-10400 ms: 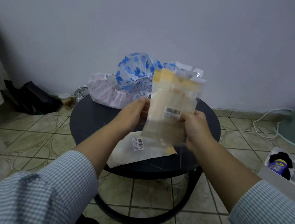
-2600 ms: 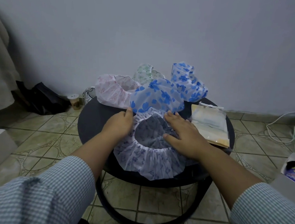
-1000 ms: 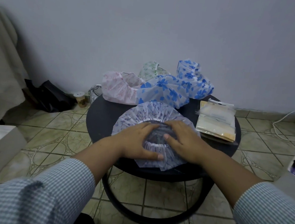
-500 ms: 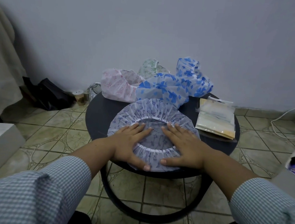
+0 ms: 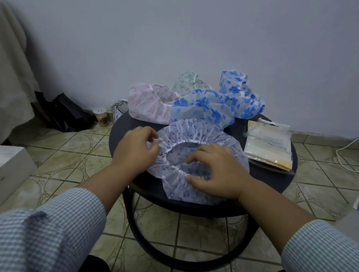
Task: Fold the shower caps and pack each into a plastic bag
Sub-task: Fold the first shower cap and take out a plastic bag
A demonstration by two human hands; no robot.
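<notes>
Floor: green patterned tiles (image 5: 81, 164) lie under your round black table (image 5: 263, 179), with a white box (image 5: 2, 165) at your left.
Table: it stands against a plain pale wall (image 5: 182, 28).
Purple cap: the purple-flowered shower cap (image 5: 198, 133) lies spread on the near half of the table, elastic opening facing up.
Left hand: your left hand (image 5: 135, 148) pinches the cap's left rim with curled fingers.
Right hand: your right hand (image 5: 216, 171) rests on the cap's right side, fingers bent and pressing at the elastic ring, thumb on the near rim.
Plastic bags: a stack of plastic bags (image 5: 268, 147) lies on the table's right side, just beside the cap.
Other caps: a pink cap (image 5: 149, 103), a blue-flowered cap (image 5: 215, 108) and a green-printed cap (image 5: 189, 82) are heaped at the far edge.
Change: half a second ago both your hands lay flat on the cap; now the left has shifted to its left rim and curled.
</notes>
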